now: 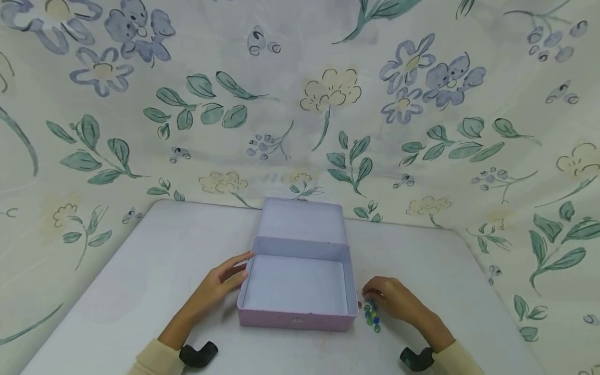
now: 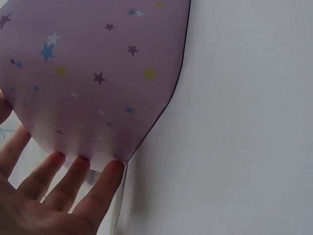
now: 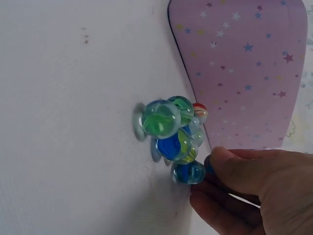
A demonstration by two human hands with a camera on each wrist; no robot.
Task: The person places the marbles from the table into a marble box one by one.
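The pink star-printed box [image 1: 296, 291] sat open and empty mid-table [image 1: 140, 291], the left hand [image 1: 220, 284] resting straight fingers on its left wall, while the right hand [image 1: 394, 299] curled over marbles [image 1: 372, 314] just beside its right wall, fingertips hidden from the head view.

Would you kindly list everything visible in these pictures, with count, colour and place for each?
tin box: one, lilac with small stars outside, pale inside, open and holding nothing, middle of the table, lid up at the back.
marbles: a small cluster, count unclear, green, blue and one reddish, on the table by the box's right wall.
table: one, white.
flowered cloth: one, cream with blue flowers and green leaves, hung behind and beside the table.
left hand: fingers straight against the box's left wall.
right hand: fingers curled at the marbles, touching a blue one.
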